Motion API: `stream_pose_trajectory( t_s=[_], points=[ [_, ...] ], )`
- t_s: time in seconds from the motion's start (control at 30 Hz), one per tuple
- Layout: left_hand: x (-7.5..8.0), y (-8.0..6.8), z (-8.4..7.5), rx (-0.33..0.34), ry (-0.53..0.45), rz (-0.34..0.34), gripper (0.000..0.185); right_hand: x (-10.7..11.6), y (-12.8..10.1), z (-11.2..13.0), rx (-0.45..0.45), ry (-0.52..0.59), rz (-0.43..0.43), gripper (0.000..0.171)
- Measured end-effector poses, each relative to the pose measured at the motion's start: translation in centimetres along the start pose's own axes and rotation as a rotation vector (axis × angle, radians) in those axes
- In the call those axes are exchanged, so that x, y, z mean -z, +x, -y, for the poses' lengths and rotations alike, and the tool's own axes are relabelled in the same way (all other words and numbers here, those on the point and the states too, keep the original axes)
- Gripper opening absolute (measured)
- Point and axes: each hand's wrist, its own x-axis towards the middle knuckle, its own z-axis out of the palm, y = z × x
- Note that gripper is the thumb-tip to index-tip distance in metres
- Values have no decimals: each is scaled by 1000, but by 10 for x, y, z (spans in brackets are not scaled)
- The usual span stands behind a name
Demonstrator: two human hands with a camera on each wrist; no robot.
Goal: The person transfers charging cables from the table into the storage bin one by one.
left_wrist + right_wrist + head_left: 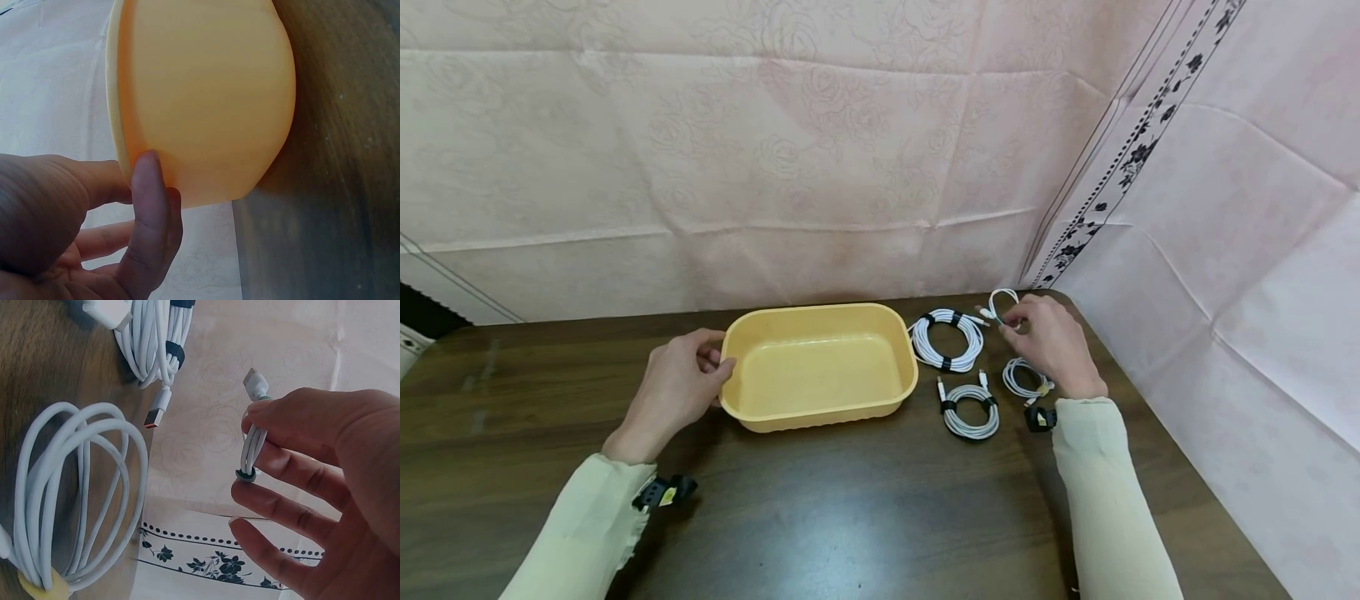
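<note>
A yellow plastic basin (820, 367) sits on the table with nothing inside it. At its left end my left hand (676, 387) grips the rim between thumb and fingers; the left wrist view shows fingers on the outer wall (212, 106). Over on the right, my right hand (1054, 340) pinches a small coiled white USB cable (252, 447) between thumb and index finger. Its plug (255, 384) sticks up past the thumb, and dark ties bind the bundle. Just below that hand lies another coiled white cable (1021, 382) with a yellow tie.
Between basin and right hand lie a large white cable coil (976, 343) with black straps and a smaller grey-white coil (976, 432). The brown wooden table (820, 517) ends at a patterned cloth (790, 167) behind and on the right.
</note>
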Motion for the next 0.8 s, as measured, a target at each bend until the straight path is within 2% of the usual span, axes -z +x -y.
stream_pose_trajectory(
  t_s=[0.8],
  points=[
    [0, -1, 0, 3, 25, -1, 43, -2, 1, 9, 40, -10, -26, 17]
  ],
)
